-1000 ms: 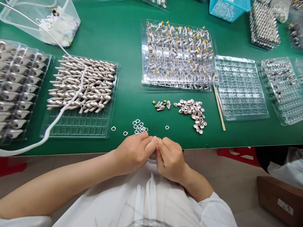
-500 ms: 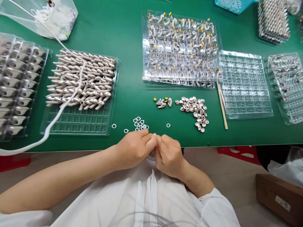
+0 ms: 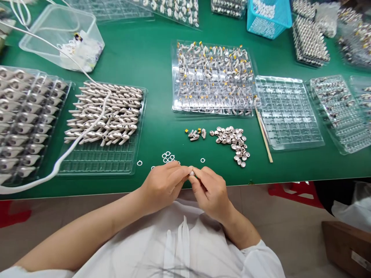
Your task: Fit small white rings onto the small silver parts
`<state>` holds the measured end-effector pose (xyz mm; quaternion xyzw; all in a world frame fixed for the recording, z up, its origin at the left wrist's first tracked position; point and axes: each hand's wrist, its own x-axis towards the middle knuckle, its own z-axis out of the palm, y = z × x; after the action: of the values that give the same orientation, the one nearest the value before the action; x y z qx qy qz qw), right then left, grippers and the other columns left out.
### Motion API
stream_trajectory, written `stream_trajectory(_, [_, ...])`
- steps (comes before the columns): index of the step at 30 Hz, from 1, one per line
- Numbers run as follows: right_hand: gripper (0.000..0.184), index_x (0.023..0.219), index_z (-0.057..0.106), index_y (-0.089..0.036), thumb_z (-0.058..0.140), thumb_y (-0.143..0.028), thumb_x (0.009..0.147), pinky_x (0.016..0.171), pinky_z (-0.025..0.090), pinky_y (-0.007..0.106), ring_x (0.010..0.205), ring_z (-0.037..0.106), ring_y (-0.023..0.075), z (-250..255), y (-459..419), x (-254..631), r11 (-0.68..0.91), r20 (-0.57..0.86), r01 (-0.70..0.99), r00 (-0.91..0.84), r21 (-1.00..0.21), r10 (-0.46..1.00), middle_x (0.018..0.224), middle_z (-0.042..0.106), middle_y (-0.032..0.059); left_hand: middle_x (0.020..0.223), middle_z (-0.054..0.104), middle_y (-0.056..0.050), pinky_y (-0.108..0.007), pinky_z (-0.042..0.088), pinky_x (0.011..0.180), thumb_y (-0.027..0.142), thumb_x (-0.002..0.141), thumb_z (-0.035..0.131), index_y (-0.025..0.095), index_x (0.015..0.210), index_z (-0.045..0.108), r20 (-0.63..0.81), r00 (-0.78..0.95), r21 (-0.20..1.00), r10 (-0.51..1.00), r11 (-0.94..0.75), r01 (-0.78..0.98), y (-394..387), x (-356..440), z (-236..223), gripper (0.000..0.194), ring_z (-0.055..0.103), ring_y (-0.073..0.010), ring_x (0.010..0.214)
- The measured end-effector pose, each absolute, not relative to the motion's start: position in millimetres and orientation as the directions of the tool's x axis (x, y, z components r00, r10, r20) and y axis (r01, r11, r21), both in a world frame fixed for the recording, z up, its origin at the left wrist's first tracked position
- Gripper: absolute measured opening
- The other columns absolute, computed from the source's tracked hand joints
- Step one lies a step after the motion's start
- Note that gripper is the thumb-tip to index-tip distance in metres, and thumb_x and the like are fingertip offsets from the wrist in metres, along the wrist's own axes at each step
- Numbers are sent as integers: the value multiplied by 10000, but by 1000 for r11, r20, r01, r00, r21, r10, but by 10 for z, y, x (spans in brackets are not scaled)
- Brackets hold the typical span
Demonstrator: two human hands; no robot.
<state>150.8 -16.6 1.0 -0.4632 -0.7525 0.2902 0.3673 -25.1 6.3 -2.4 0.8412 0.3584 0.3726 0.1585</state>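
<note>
My left hand (image 3: pixel 165 179) and my right hand (image 3: pixel 211 191) meet at the table's front edge, fingertips pinched together. Between them shows a small pale rounded piece (image 3: pixel 191 173), mostly covered by the fingers; both hands grip it. Just beyond my left hand lie several thin white rings (image 3: pixel 168 156), partly hidden by it. One lone white ring (image 3: pixel 203 160) rests past the fingertips. Farther off to the right is a pile of small beige oval caps (image 3: pixel 232 139), and beside it a few curved pieces with yellow tabs (image 3: pixel 196 134).
A tray of beige stem-shaped shells (image 3: pixel 106 114) stands left, crossed by a white cable (image 3: pixel 87 127). Behind are stacked clear trays of tabbed pieces (image 3: pixel 213 79), a clear plastic tub (image 3: pixel 65 36) and a blue basket (image 3: pixel 269 23). A wooden stick (image 3: pixel 263 135) leans near a clear tray (image 3: pixel 290 116).
The view has tilted up, so more of the table's far side shows. My fingers have shifted slightly, and the pale piece between them is now visible.
</note>
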Motion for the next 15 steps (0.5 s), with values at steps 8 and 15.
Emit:
stream_trajectory(8, [296,1191,649,-148,589,-199,905,507,431,218,564,471,94,105,-137,1585,232,166,334,-217,-913,962,701,552,-7,795,765,-37,-183,534,567,174,838,677,156,964,732,30,177,968,984,-72,239,-6,-173,76,138,681,-119,643])
stream_trajectory(15, [348,1241,636,-238,613,-184,898,557,456,234,641,519,109,59,-148,1627,233,187,250,-194,-940,963,782,590,4,704,726,-7,-168,523,512,257,746,770,152,897,738,-445,254,857,859,491,-156,51,-143,134,186,612,-85,546])
